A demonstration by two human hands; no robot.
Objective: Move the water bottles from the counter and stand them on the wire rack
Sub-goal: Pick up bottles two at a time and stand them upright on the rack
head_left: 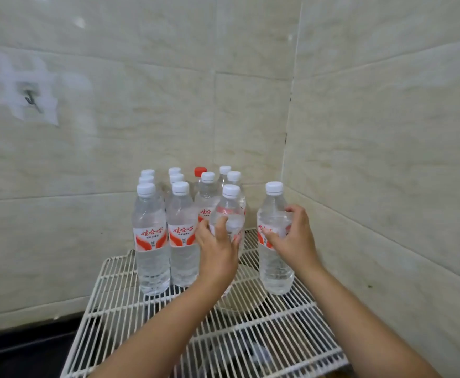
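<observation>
Several clear water bottles with white caps and red-and-white labels stand in rows on the white wire rack (114, 296). My left hand (218, 249) grips a bottle (230, 211) in the front row, fingers curled round its label; the bottle leans slightly left. My right hand (294, 241) holds another bottle (274, 263), which stands upright on the rack, apart at the right. Two front-row bottles (151, 241) (182, 238) stand to the left of my hands. One red-capped bottle (200, 171) stands at the back.
Tiled walls (387, 159) meet in a corner close behind and to the right of the rack. A metal hook (31, 100) is stuck on the left wall. A round bowl (239, 298) shows under the rack wires. Dark counter (18, 350) lies at the lower left.
</observation>
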